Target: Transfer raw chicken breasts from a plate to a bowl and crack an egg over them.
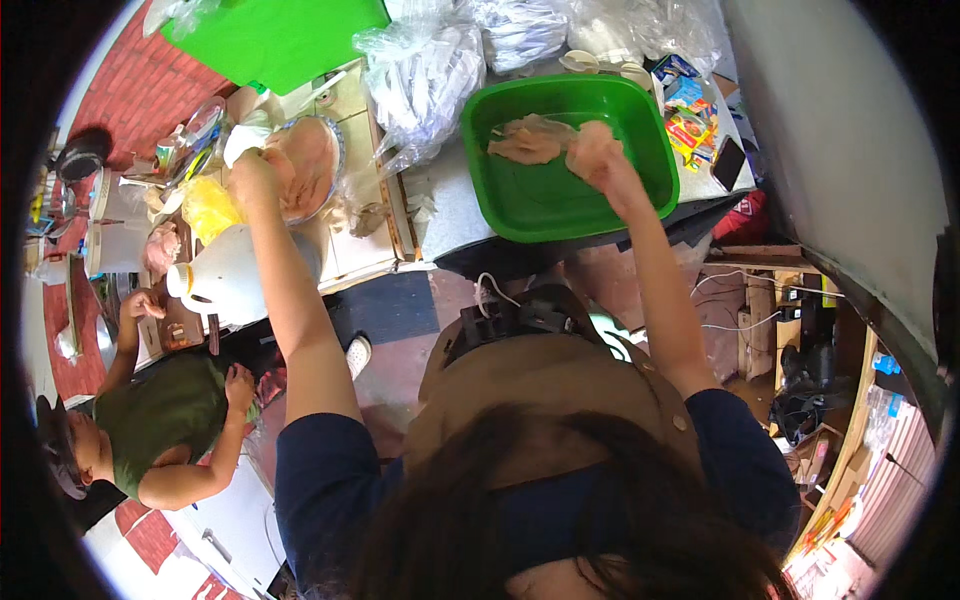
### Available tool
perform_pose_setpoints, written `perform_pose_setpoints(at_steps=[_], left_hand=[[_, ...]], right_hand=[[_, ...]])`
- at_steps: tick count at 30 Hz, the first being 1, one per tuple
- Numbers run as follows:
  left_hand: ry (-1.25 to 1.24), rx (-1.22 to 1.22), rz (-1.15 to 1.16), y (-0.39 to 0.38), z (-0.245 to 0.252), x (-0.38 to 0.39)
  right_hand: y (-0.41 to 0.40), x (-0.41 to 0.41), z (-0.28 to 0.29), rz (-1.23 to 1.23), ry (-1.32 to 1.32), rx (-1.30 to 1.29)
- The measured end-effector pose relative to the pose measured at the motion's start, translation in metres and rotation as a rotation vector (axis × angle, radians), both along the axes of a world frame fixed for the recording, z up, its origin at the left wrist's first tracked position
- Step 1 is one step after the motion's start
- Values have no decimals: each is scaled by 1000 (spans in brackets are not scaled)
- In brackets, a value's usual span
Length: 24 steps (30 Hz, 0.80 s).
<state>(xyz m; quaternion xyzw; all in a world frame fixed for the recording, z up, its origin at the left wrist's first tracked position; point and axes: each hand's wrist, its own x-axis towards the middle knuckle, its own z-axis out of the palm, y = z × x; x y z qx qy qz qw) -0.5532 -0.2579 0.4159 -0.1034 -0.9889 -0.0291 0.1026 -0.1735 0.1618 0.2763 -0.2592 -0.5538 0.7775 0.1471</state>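
My right hand [619,180] is over a green plastic basin [570,214], its fingers closed on a thin slice of raw, pale pink meat [592,146]. Beside that slice, more raw meat [529,140] lies inside the basin. To the left, my left hand [253,178] is at the near-left side of a plate [339,154] with a blue-patterned rim. Flat raw meat [311,161] covers most of the plate. A fold of raw meat [279,163] shows at my left fingers, which appear closed on it; the fingertips are hidden.
A white plastic jug [232,274] stands under my left forearm, near a yellow plastic bag [210,206]. Bagged white items [427,82] are behind the basin. Seasoning packets [690,127] and a phone [727,163] lie right. Another person [161,427] is at left.
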Motion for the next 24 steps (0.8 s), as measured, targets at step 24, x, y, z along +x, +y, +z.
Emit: perform_pose_setpoints(at_steps=[24], left_hand=[[-879,896,-904,188,12,155]], right_hand=[[-67,-54,22,340,293,-983]])
